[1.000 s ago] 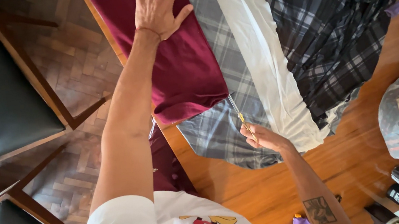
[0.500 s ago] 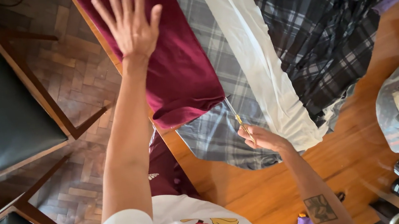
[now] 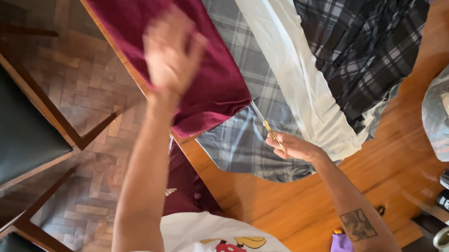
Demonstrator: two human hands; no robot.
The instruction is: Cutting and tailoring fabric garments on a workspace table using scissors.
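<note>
— Your right hand (image 3: 292,147) is pinched shut on a thin pointed tool (image 3: 266,125) with a yellowish grip, its tip lying on the light grey plaid cloth (image 3: 250,140), just beside the lower hem of the maroon cloth (image 3: 178,45). What worries you?

— The left hand (image 3: 172,54). It's blurred, lifted over the maroon cloth near the table's left edge, fingers loosely apart, holding nothing that I can make out.

— So nothing pins the fabric?

— That's my reading. If the tip catches the weave while the cloth lies loose, you could drag or snag it, or prick the white strip (image 3: 293,69) beside it.

— And the edge?

— The maroon cloth hangs over the left edge of the table (image 3: 284,217); a tug there might slide it towards the floor (image 3: 84,87).

— Anything else?

— The dark plaid cloth (image 3: 351,26) is bunched just beyond the white strip; it could creep under the tool.
</note>
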